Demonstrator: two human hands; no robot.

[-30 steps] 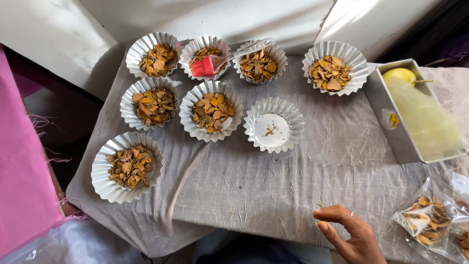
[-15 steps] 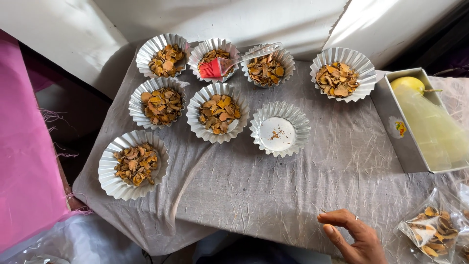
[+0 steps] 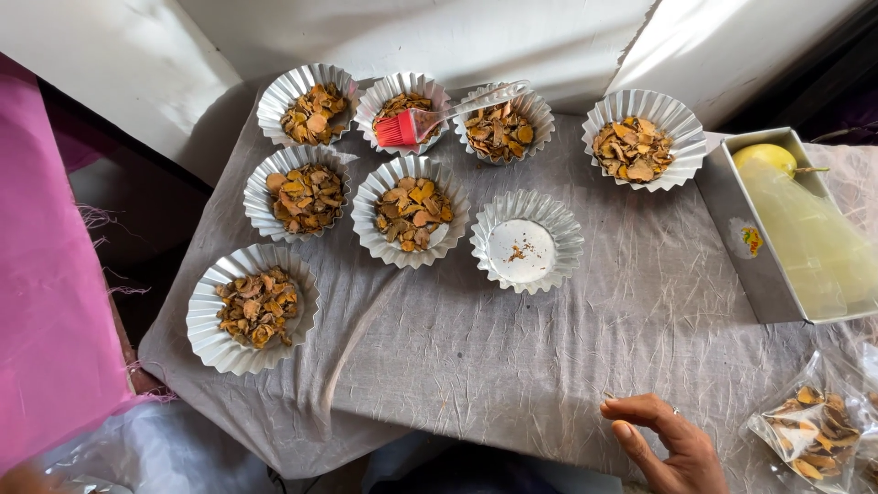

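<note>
My right hand [image 3: 666,441] rests on the grey crumpled cloth [image 3: 512,357] at the table's front edge, fingers loosely curled and apart, with nothing visible in it. It wears a ring. Nearest to it is a clear plastic bag of dried orange-brown chips [image 3: 812,430], just to its right. Farther back stand several fluted silver cups filled with the same chips, such as the middle one [image 3: 411,210] and the front left one [image 3: 252,306]. One cup [image 3: 526,241] holds only crumbs. My left hand is out of view.
A red brush with a clear handle [image 3: 430,117] lies across two back cups. At the right, a metal tray [image 3: 752,247] holds a yellow fruit [image 3: 766,155] and a pale plastic bag. Pink fabric [image 3: 46,302] hangs at the left. A white wall runs behind.
The view has shifted a little, so the cups sit lower in the frame. My right hand stays at the front edge with its fingers curled in much the same way.
</note>
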